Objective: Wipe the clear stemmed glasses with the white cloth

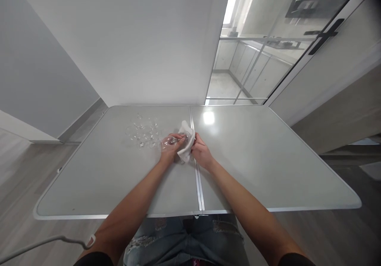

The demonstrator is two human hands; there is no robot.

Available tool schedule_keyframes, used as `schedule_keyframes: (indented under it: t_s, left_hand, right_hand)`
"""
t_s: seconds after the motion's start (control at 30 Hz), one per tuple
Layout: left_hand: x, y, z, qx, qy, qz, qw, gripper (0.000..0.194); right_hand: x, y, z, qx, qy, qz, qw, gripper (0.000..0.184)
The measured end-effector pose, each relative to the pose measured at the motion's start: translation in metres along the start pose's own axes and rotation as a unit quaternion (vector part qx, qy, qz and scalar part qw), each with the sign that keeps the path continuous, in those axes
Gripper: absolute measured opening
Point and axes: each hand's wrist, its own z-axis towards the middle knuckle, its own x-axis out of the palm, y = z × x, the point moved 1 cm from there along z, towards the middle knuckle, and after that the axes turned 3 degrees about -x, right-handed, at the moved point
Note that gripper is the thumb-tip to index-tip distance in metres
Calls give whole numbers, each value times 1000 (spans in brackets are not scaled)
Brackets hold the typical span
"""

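My left hand (170, 153) is closed around a small clear wine glass (167, 141), which lies tilted sideways with its bowl to the left. The glass's other end meets a white cloth (185, 155) and is partly covered by it. From the right, my right hand (203, 152) grips the cloth, its fingers wrapped behind the fabric and partly hidden. Both hands are close together just above the table, near its centre seam. Left of them, a cluster of several clear glasses (143, 133) stands on the tabletop, their exact shapes hard to make out.
The pale folding table (262, 167) has a metal rim and a centre seam (199, 190). A white wall (154, 48) rises behind it, beside a glass door with a black handle (326, 36). A pale cable (53, 239) crosses the lower left.
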Motion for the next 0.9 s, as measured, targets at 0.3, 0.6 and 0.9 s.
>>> schedule_keyframes:
  t_s: [0.3, 0.6, 0.9]
  left_hand:
    - [3, -2, -1, 27, 11, 0, 1000, 22]
    - [4, -1, -5, -18, -5, 27, 999, 26]
    - [-1, 1, -1, -4, -39, 44, 998, 21]
  right_hand:
    - [-1, -6, 0, 8, -54, 6, 999, 49]
    - [-9, -9, 2, 19, -71, -31, 997, 67]
    - [-10, -3, 2, 50, -62, -38, 996, 70]
